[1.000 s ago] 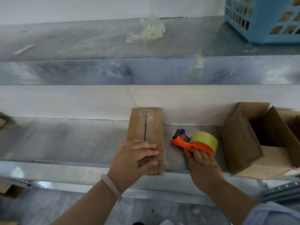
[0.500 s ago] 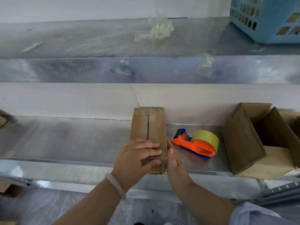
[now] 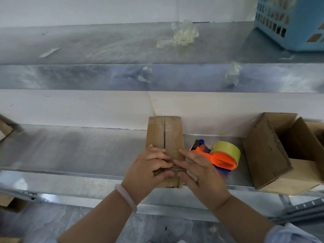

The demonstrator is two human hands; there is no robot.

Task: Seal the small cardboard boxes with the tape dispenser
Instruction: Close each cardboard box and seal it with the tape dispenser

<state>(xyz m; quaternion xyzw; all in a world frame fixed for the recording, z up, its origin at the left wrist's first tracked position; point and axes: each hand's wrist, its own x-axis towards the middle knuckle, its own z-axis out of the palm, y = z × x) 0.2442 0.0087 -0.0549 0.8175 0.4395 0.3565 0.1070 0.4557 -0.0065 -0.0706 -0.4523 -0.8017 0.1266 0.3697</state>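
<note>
I see the box (image 3: 173, 137) lying on the shelf (image 3: 70, 151). The left hand (image 3: 147, 171) curls around the box's near end, while the right hand (image 3: 203, 176) presses flat on it, fingers straight. The tape dispenser (image 3: 224, 158) sits just right of the box.

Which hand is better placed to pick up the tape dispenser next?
Probably right. The right hand lies beside the tape dispenser, which sits right of the box; the left hand holds the box's left side.
</note>
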